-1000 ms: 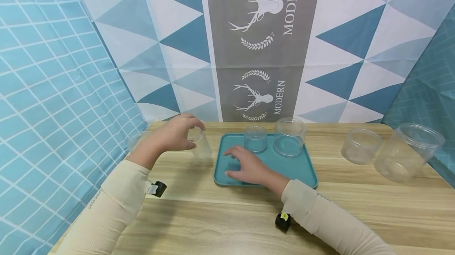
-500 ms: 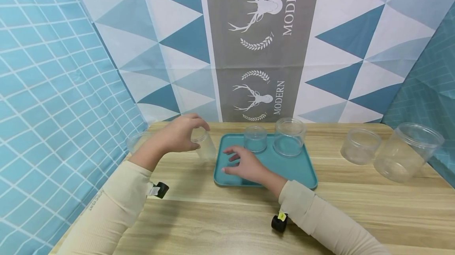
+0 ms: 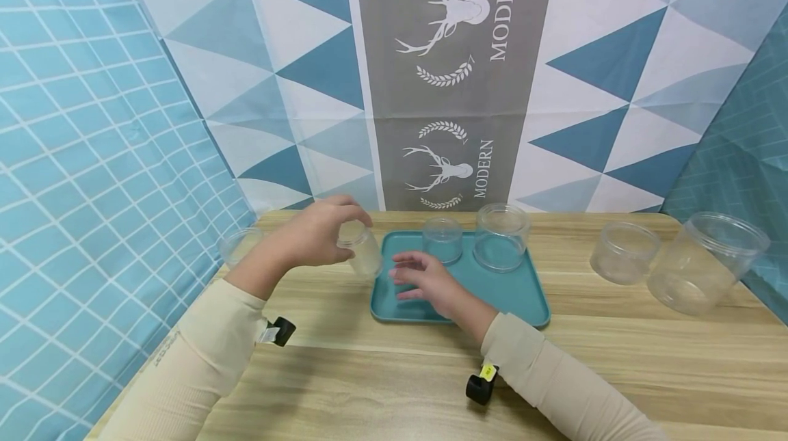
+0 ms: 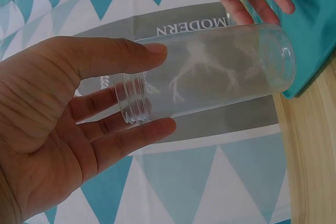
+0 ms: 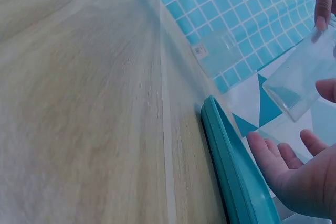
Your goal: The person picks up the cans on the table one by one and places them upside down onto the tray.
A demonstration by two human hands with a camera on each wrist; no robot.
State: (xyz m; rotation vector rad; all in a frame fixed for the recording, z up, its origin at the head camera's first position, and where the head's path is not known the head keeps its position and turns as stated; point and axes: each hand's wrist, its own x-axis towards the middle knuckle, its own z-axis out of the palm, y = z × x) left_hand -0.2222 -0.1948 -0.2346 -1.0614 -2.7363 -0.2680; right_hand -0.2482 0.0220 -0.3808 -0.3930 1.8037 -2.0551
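My left hand (image 3: 317, 232) grips a tall clear plastic jar (image 3: 366, 255) around its threaded neck. In the left wrist view the jar (image 4: 210, 74) looks see-through and uncapped, with thumb and fingers on opposite sides of the neck. Its base hangs off the table by the left edge of the teal tray (image 3: 492, 308). Over the tray's left part, my right hand (image 3: 427, 284) is spread with nothing in it. The right wrist view puts that hand's fingers (image 5: 273, 156) close below the jar's base (image 5: 291, 103), apart from it.
A short clear jar (image 3: 442, 243) and a larger one (image 3: 501, 239) stand at the back of the tray. Two more clear jars, one short (image 3: 624, 253) and one big (image 3: 704, 266), are on the right. Another clear jar (image 3: 237, 246) sits far left, partly behind my left arm.
My left hand has carried the jar to the right, toward the tray. My right hand has stayed over the tray, its fingers shifting slightly.
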